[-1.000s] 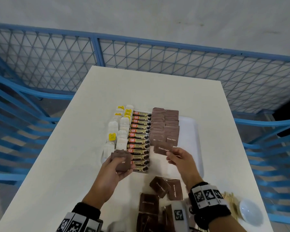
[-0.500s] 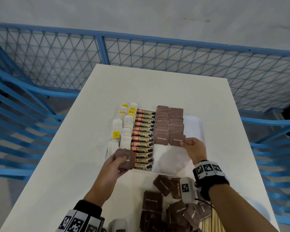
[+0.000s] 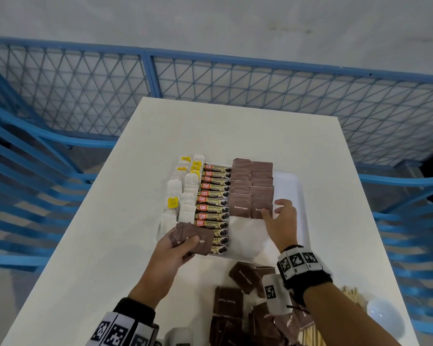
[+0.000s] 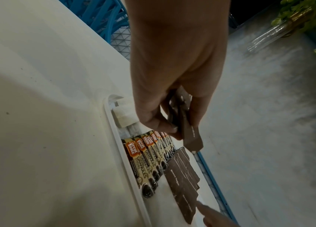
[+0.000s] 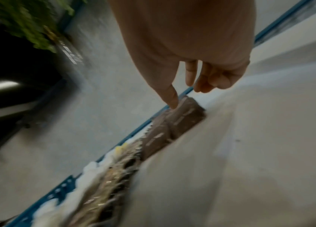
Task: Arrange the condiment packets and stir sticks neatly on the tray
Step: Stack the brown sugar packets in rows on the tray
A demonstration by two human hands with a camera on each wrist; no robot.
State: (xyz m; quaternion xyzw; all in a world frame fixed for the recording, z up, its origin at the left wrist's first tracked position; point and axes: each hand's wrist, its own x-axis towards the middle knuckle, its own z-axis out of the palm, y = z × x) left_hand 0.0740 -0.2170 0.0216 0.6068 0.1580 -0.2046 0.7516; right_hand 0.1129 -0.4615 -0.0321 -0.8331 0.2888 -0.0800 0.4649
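Head view: left hand (image 3: pixel 171 248) clasps a brown sugar stack (image 3: pixel 194 238) above the tray (image 3: pixel 295 196); right hand (image 3: pixel 283 222), fingers relaxed, touches the rows (image 3: pixel 251 188). Left wrist: grip pinching the stack (image 4: pixel 189 133). Right wrist: thumb on the blurred rows (image 5: pixel 180 116).

The left hand (image 3: pixel 171 248) is curled in a pinch; the right hand (image 3: pixel 281 222) is stretched forward, fingers loosely extended.

Hands: two, left (image 3: pixel 171 248), right (image 3: pixel 281 221). White tray (image 3: pixel 295 196): one. Columns of brown sugar packets (image 3: pixel 240 193) on tray: two. Column of coffee granule sticks (image 3: pixel 214 201): one, about twelve visible. Tea bag (image 3: pixel 183 196) columns: two. White bowl (image 3: pixel 385 318): one. Loose packet pile (image 3: pixel 235 303) on surface: count unclear.
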